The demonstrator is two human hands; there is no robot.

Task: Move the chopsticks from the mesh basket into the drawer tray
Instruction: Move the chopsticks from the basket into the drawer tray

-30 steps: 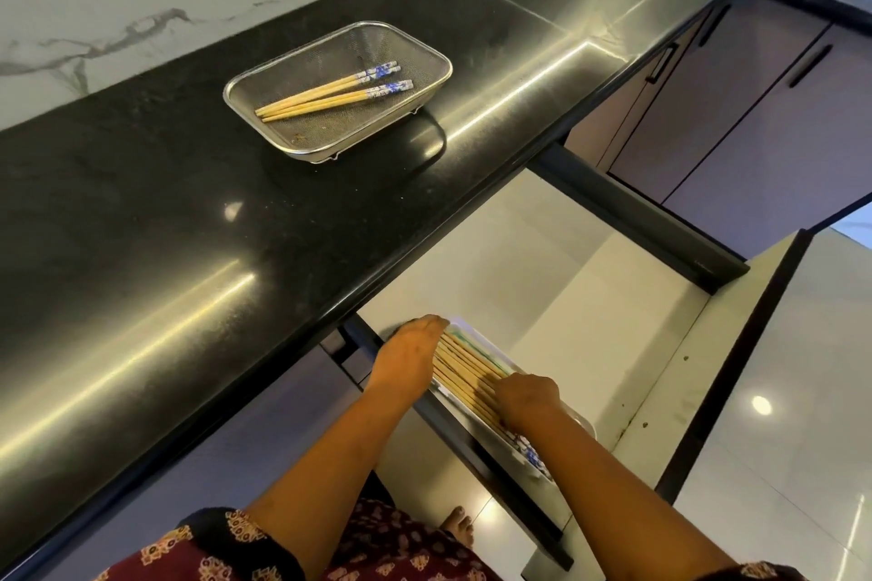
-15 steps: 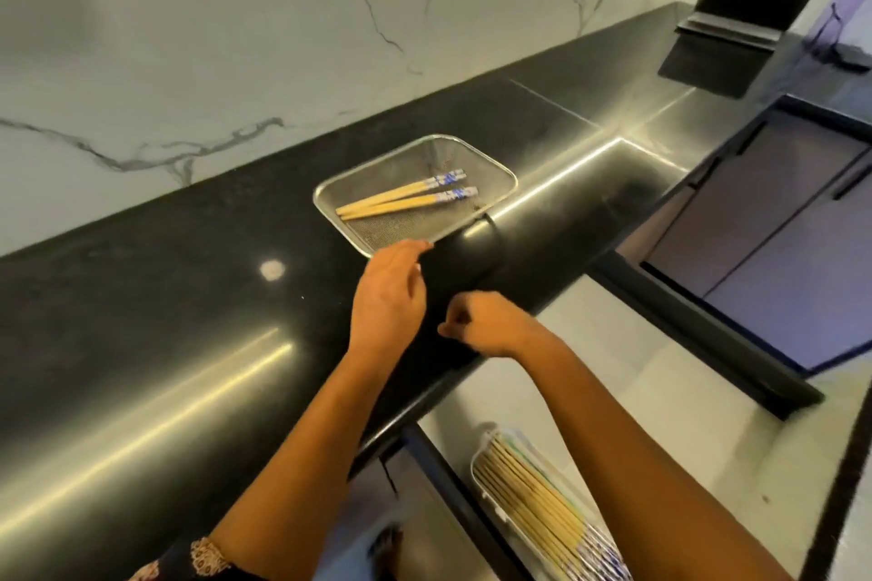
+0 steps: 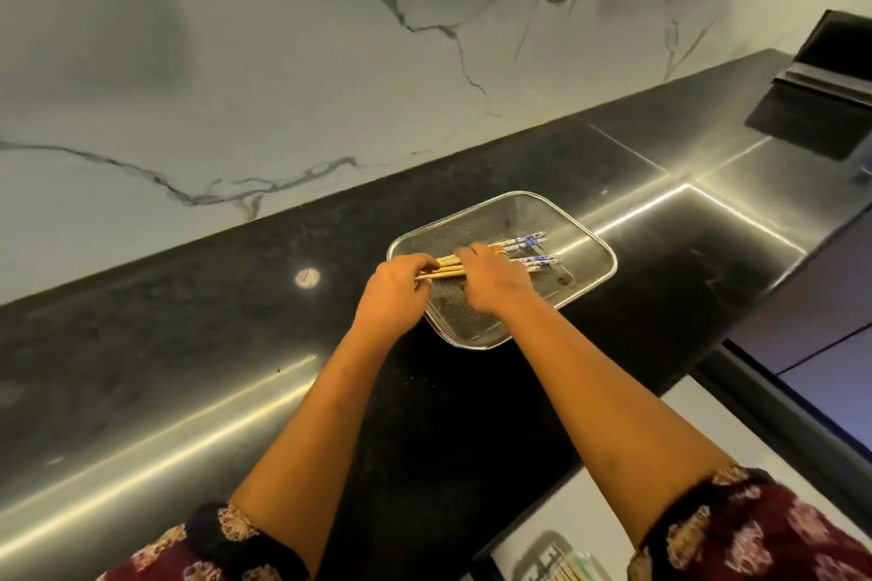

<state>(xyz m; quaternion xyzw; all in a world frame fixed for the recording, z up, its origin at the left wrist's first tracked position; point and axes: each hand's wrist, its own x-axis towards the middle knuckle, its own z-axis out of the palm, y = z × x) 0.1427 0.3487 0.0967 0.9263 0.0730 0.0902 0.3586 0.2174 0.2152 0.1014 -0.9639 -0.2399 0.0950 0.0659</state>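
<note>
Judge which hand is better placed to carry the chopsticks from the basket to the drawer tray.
Probably the right hand: it grips the blue-ended wooden chopsticks near their middle in the steel mesh basket, and the drawer tray sits lower right. The left hand only pinches their bare tips.

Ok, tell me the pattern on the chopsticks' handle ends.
Blue and white print; the chopsticks are otherwise pale yellow. Head view shows it.

Glossy black stone countertop [image 3: 188, 344], metal mesh basket [image 3: 590, 241], wooden chopsticks [image 3: 448, 267]
</note>
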